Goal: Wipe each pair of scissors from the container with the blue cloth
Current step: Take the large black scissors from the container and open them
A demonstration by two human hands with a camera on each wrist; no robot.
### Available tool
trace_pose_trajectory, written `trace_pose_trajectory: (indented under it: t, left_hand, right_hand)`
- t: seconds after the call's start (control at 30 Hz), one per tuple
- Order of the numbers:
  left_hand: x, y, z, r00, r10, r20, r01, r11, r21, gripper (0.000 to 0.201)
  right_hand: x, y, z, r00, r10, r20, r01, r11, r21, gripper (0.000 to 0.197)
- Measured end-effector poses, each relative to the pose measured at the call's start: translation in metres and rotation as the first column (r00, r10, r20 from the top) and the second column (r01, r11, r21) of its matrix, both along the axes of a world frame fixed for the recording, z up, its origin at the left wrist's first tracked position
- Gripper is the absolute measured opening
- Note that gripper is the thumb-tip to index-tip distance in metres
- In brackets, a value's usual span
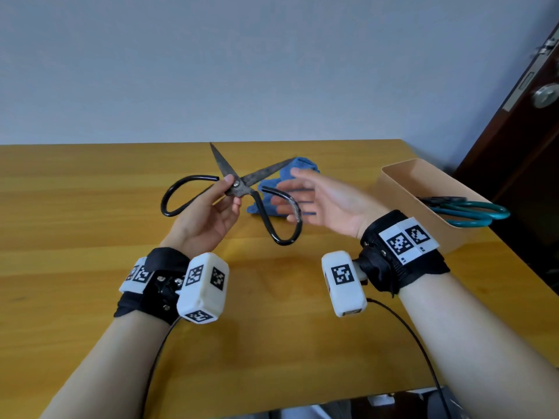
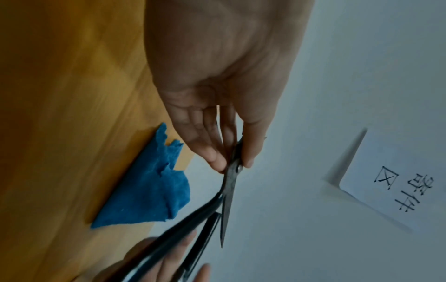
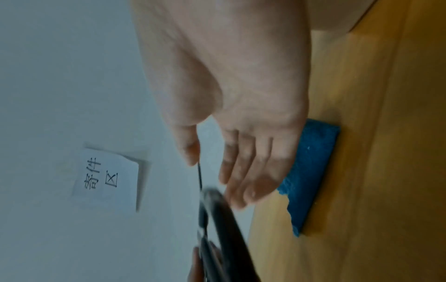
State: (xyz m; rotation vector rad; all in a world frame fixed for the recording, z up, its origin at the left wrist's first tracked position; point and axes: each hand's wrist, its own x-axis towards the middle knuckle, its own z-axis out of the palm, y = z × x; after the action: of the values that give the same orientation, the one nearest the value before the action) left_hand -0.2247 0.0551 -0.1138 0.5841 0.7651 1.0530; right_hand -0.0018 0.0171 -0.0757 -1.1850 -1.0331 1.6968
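Large black iron scissors (image 1: 242,184) with wide loop handles hang above the wooden table, blades spread apart. My left hand (image 1: 217,201) pinches them at the pivot between thumb and fingers (image 2: 251,152); the same scissors (image 2: 229,190) show in the left wrist view. My right hand (image 1: 314,201) is open with straight fingers, just right of the right handle loop and blurred, holding nothing. The crumpled blue cloth (image 1: 284,182) lies on the table behind the scissors and the right hand; the blue cloth (image 2: 149,190) and blue cloth (image 3: 311,171) show in both wrist views.
A beige container (image 1: 423,189) stands at the table's right edge with teal-handled scissors (image 1: 469,211) sticking out. A dark door (image 1: 520,140) is at the far right. A paper note (image 3: 108,179) hangs on the wall. Cables trail from both wrist cameras.
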Motion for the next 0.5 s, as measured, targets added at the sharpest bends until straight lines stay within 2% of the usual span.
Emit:
trace_pose_trajectory:
  t: [0.1, 0.17, 0.27, 0.4, 0.5]
  left_hand:
    - [-0.016, 0.003, 0.003, 0.996, 0.089, -0.007, -0.089, 0.996, -0.005, 0.007]
    - [-0.024, 0.005, 0.005, 0.992, 0.124, -0.01, -0.124, 0.992, -0.009, 0.006]
    - [-0.032, 0.008, 0.007, 0.991, 0.132, 0.007, -0.132, 0.991, -0.02, 0.006]
    - [-0.036, 0.009, 0.005, 0.991, 0.132, 0.022, -0.131, 0.991, -0.023, 0.01]
    - [-0.035, 0.009, 0.005, 0.991, 0.135, 0.017, -0.134, 0.99, -0.035, 0.015]
  right_hand:
    - [0.012, 0.008, -0.003, 0.964, -0.266, 0.019, 0.266, 0.964, -0.016, 0.015]
    - [0.016, 0.014, -0.006, 0.919, -0.367, 0.142, 0.37, 0.929, 0.007, 0.019]
    - [0.014, 0.019, -0.013, 0.867, -0.381, 0.321, 0.386, 0.921, 0.052, 0.021]
    - [0.0, 0.023, -0.017, 0.857, -0.376, 0.353, 0.388, 0.921, 0.038, 0.027]
    - [-0.008, 0.027, -0.018, 0.778, -0.461, 0.427, 0.424, 0.886, 0.185, 0.035]
